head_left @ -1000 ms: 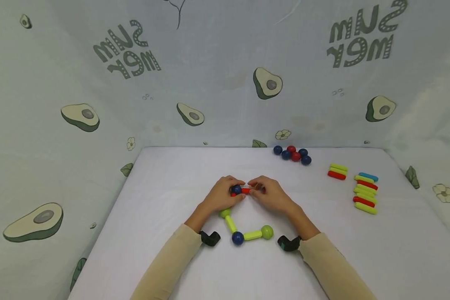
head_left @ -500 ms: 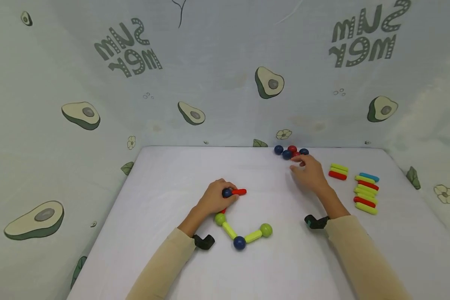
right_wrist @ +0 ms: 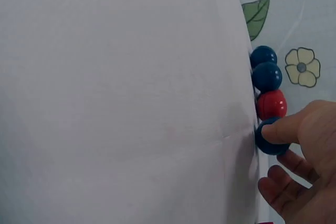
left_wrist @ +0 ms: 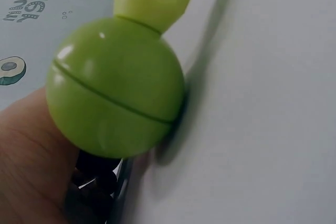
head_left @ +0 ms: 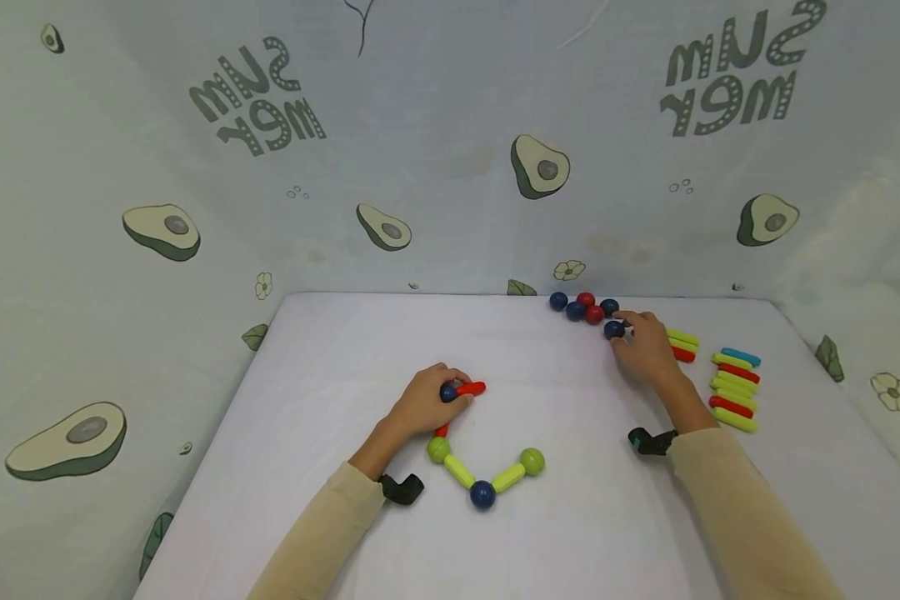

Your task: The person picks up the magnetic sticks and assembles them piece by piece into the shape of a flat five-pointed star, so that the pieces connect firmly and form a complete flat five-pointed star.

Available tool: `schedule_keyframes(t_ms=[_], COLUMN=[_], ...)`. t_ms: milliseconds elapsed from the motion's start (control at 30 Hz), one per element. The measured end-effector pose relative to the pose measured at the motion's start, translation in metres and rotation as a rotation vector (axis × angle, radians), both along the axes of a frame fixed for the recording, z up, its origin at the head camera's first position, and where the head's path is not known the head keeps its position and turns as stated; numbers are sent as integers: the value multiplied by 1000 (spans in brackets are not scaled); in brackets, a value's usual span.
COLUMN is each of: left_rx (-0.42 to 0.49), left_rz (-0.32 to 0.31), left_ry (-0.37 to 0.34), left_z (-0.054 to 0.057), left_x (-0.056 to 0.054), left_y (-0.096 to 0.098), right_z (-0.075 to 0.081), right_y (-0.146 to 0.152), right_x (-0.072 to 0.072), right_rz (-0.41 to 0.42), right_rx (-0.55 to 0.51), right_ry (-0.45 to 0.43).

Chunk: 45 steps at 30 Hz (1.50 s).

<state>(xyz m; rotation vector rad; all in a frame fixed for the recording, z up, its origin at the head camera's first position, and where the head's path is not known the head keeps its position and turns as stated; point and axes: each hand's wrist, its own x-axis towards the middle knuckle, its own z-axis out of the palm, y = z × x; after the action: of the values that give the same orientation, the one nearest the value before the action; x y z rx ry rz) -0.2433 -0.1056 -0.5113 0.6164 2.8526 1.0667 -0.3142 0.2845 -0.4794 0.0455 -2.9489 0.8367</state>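
Pinch grip of right hand (head_left: 645, 348) on blue ball (head_left: 613, 330), arm (head_left: 735, 504) outstretched

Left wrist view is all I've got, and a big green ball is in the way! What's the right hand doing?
Observer: The right hand is pinching a blue ball.
Operator: Cool! And the left hand, what's it got?
Observer: It grips a second blue ball with a red stick poking out from it.
Operator: Anything blue that isn't a ball?
Observer: Yes, a blue stick at the far end of a row of sticks.
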Motion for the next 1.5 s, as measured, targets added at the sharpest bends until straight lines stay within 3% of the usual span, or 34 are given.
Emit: schedule_keyframes(t_ms=[333, 533, 833, 1167, 1500], left_rx=[52, 85, 89, 98, 89], left_rz=[-34, -30, -30, -49, -77], left_ry=[-14, -53, -71, -44, -28], left_z=[0, 3, -1, -1, -2], left_x=[2, 0, -1, -1, -1], left_y=[-6, -7, -7, -6, -4], right_z=[-3, -6, -10, -9, -12], right_y=[-13, -33, -68, -106, -126], right_x=[21, 36, 55, 70, 74], right_rz=[30, 84, 150, 257, 303], right_rx=[-145, -177, -263, -216, -216], right_ry=[-51, -68, -86, -61, -78])
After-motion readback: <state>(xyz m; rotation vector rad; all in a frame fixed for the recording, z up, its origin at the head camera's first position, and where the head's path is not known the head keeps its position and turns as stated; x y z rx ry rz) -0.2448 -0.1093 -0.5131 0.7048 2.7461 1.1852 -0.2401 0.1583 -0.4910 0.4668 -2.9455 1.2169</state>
